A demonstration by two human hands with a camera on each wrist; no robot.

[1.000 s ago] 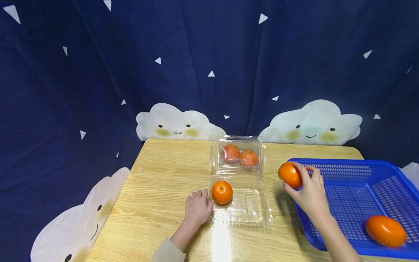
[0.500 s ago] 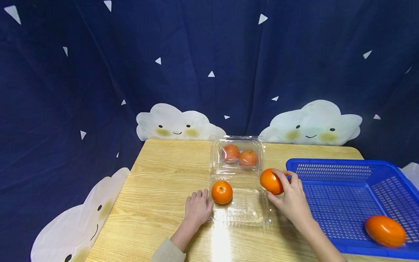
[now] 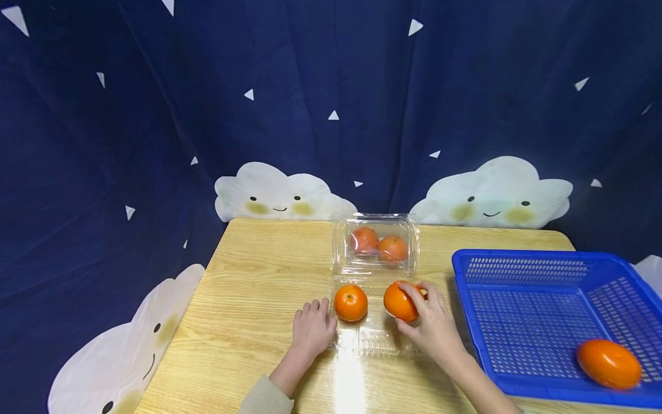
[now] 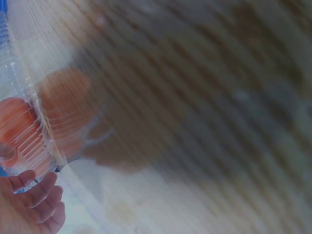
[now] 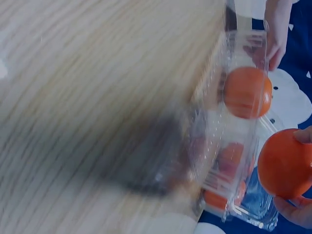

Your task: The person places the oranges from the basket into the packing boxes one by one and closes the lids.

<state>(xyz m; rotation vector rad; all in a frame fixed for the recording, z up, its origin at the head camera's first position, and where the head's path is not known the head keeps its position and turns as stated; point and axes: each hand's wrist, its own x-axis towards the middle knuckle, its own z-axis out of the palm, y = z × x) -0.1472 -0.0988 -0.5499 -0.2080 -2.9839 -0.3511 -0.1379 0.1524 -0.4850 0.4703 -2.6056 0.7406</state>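
My right hand (image 3: 431, 322) holds an orange (image 3: 402, 301) over the right half of a clear plastic clamshell box (image 3: 385, 345). Thumb and fingers pinch it from the right side. Inside that box's left half sits another orange (image 3: 350, 303), stem end up. The left hand (image 3: 312, 329) rests on the table at the box's left edge, its fingertips (image 4: 30, 174) loosely bent near the clear wall. In the right wrist view, the held orange (image 5: 285, 163) appears above the box rim, gripped by fingertips at the right border.
Two oranges (image 3: 393, 248) show through the clear plastic (image 3: 338, 244) behind the box's near half. A blue mesh basket (image 3: 522, 299) on the right contains one orange (image 3: 608, 364). Beyond the wooden table (image 3: 264, 264) hangs a dark blue curtain (image 3: 289, 75) with clouds and triangles.
My right hand has carried its orange leftward from the blue basket's edge to over the box's right half. The left hand has stayed at the box's left edge.
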